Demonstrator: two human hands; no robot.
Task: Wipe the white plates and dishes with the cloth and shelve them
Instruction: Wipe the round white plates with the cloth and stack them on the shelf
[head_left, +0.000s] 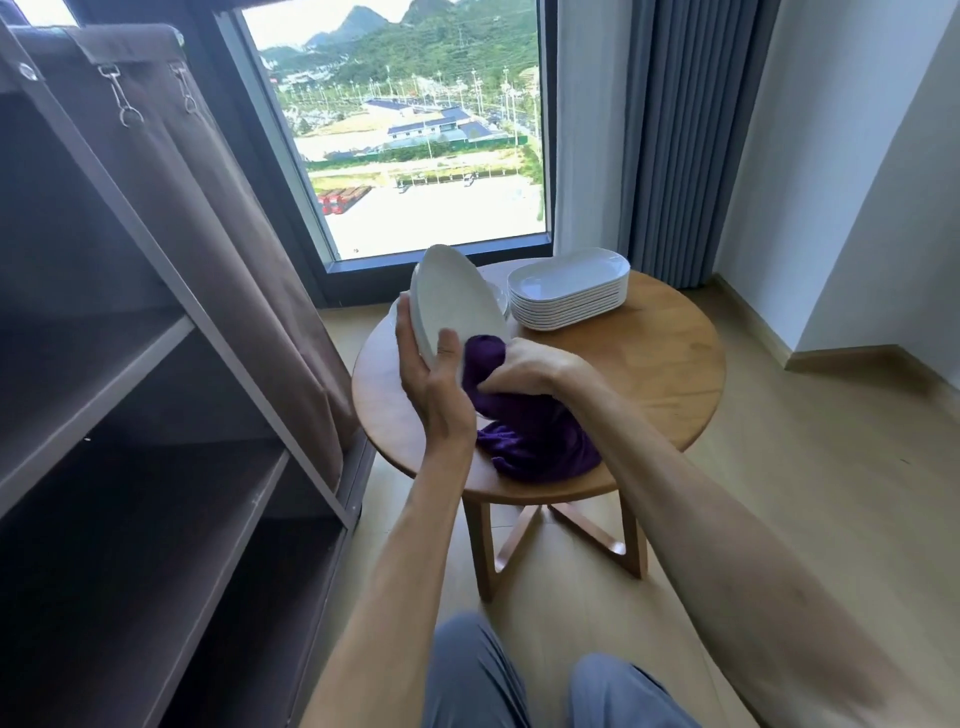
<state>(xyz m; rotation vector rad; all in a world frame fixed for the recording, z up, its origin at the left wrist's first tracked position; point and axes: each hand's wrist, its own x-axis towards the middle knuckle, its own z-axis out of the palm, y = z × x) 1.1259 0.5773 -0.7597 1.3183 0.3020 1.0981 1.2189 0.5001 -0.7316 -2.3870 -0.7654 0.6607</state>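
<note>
The left hand (434, 374) grips a white dish (457, 304) tilted up, baring its face to wipe. The right hand (524, 371) has its fingers bunched round the purple cloth (540, 441) above the worktop (649, 364)

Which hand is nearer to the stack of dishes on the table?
Right. The right hand, gripping the purple cloth, is just in front of the stack of dishes. The left hand holds a tilted white dish farther to the stack's left.

No readable text, label, brand or number shows anywhere.
</note>
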